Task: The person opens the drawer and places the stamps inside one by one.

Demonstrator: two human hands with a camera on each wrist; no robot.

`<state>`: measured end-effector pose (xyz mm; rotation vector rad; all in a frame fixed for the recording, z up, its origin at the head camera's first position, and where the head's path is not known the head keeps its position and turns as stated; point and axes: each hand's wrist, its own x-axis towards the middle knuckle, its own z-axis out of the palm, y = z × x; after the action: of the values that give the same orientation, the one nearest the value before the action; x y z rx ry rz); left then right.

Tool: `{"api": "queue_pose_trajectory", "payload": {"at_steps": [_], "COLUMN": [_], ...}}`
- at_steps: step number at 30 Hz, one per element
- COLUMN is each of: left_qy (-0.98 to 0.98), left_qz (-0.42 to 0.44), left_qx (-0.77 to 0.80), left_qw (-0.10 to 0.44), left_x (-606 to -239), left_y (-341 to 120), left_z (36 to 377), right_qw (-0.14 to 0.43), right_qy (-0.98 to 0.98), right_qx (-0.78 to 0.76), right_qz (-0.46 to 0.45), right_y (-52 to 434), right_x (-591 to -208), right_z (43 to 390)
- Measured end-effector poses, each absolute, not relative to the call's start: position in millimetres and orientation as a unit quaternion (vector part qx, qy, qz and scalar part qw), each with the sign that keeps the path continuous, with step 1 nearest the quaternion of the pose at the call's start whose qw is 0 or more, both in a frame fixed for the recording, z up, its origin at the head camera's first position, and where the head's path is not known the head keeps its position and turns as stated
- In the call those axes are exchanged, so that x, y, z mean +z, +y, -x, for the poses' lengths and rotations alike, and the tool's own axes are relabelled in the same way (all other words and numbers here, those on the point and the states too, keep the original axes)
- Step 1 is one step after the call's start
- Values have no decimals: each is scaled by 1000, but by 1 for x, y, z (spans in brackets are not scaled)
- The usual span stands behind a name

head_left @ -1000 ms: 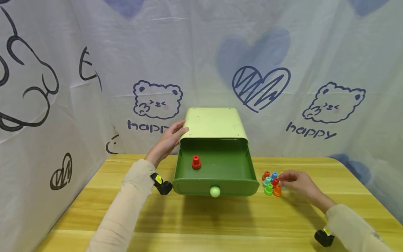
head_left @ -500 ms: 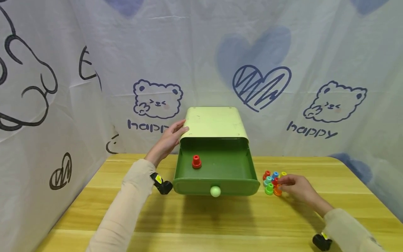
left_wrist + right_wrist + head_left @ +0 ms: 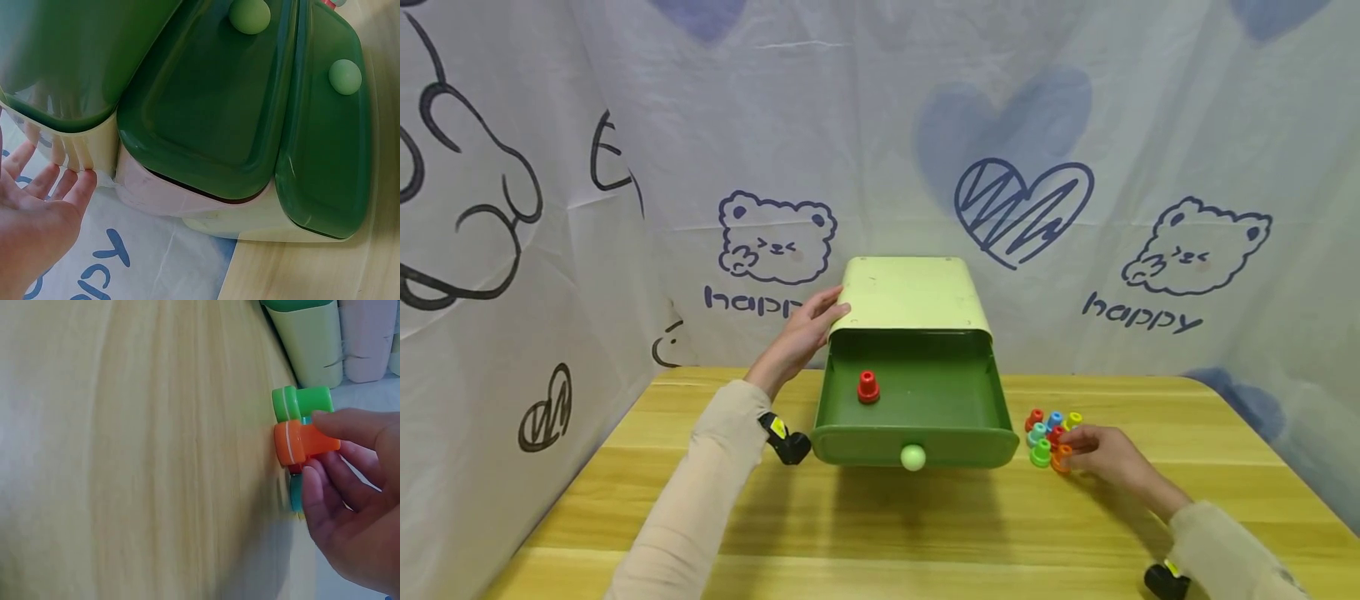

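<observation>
- Head view: wooden table (image 3: 887, 533) carried everything, with a printed cloth backdrop (image 3: 1075, 125) of bears and hearts behind it.
- Light green cabinet (image 3: 910, 292) stood at the table's back edge; its dark green drawer (image 3: 917, 400) was pulled out toward the person, pale knob (image 3: 913, 457) at the front.
- Left hand (image 3: 801, 333) lay flat against the cabinet's upper left edge, fingers straight, gripping nothing; the left wrist view showed the fingertips (image 3: 84, 181) touching the cabinet's side.
- Right hand (image 3: 1105, 454) rested on the table right of the drawer, thumb and fingers pinching the orange peg (image 3: 1061, 457); the right wrist view confirmed the pinch (image 3: 300, 440).
- Green peg (image 3: 1041, 452) sat just beside the orange one, touching it; the small cluster of pegs (image 3: 1048, 425) stood directly behind.
- Red peg (image 3: 868, 387) stood upright inside the drawer, near its left wall.
</observation>
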<state>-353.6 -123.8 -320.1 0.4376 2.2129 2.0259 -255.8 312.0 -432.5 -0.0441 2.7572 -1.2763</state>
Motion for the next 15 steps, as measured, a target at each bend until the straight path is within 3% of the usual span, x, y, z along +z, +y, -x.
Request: {"api": "queue_pose_trajectory", "payload": {"at_steps": [5, 15], "left_qy": [729, 725], "left_qz": [-143, -143], "left_qx": [667, 671], "left_qw": [57, 52], "left_x": [-321, -321], "left_y": [-123, -123], "left_z": [355, 354], "right_qw": [82, 83], "right_qy": [906, 916], "right_qx": [-414, -392], "right_qz": [30, 29], "right_y": [315, 314], "right_x": [-437, -437], "right_z": [255, 255]}}
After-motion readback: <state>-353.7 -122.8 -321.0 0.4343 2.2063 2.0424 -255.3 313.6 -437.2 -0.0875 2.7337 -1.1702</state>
